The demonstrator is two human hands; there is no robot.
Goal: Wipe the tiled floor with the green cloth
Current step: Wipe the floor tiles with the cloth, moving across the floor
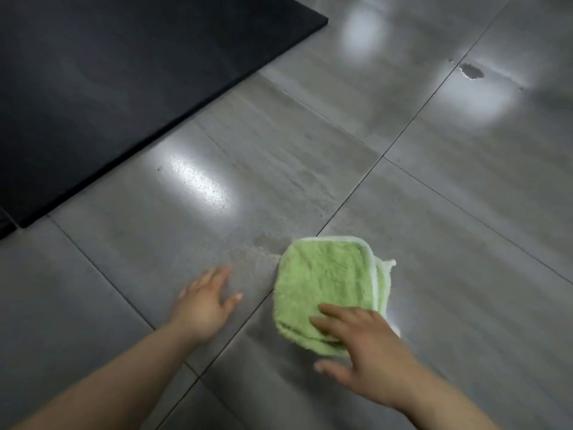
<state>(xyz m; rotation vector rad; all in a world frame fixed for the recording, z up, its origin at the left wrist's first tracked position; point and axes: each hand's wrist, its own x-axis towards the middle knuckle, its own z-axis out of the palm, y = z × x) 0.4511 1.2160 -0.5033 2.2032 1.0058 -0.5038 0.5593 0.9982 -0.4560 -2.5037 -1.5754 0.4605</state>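
A folded green cloth point(325, 280) with a white border lies flat on the grey tiled floor point(434, 228), just right of a grout line. My right hand point(362, 358) presses down on the cloth's near corner, fingers spread over it. My left hand point(206, 301) rests flat on the bare tile to the left of the cloth, fingers apart and holding nothing. A damp, streaky patch point(266, 240) marks the tile just beyond the cloth's far left corner.
A black mat point(108, 88) covers the floor at the upper left, its edge running diagonally. A small chipped spot point(471, 71) shows on a tile at the far right. Bright light reflections glare off the tiles.
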